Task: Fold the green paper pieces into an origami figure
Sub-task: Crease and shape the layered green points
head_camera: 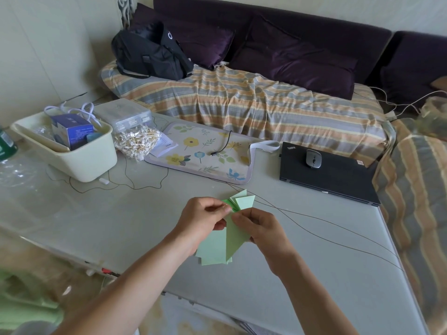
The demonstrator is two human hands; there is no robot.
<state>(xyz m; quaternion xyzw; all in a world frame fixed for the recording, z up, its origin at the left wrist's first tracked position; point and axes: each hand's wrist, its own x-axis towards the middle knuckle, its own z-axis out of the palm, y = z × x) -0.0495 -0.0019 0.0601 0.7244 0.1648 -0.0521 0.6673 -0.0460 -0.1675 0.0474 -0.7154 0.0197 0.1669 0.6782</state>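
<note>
Two hands, left hand (pixel 205 221), right hand (pixel 262 229), pinching green paper pieces (pixel 229 238)

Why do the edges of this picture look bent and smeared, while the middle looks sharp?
Head view: the wide-angle lens bows the grey table edge and dark purple sofa back; the corners blur, as at the green bottle; soft daylight leaves faint shadows and a dull sheen on the tabletop's left; both hands, left hand and right hand, and the pale green folded paper stay fairly sharp.
</note>
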